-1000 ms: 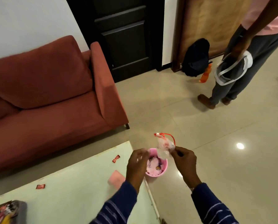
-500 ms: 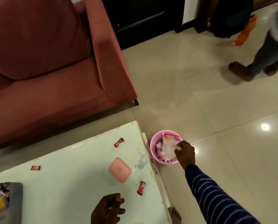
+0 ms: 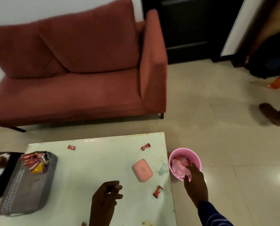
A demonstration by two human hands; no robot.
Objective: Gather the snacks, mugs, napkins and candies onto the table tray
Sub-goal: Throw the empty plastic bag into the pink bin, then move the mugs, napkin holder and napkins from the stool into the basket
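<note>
Head view looks down on a pale table (image 3: 90, 173) in front of a red sofa (image 3: 80, 70). The grey tray (image 3: 30, 190) sits at the table's left end with snack packets (image 3: 35, 161) piled in its far end. Three red candies lie loose on the table: one (image 3: 71, 147) near the far edge, one (image 3: 145, 146) by the far right corner, one (image 3: 157, 191) near the right edge. A pink box (image 3: 142, 170) lies between them. The left hand (image 3: 105, 199) hovers over the table, grip loose, fingers lightly curled, holding nothing. The right hand (image 3: 195, 185) reaches into a pink bucket (image 3: 196, 158) on the floor just beside the table; fingers touch the wrappers (image 3: 179, 165) inside, and whether the grip is closed I cannot tell.
</note>
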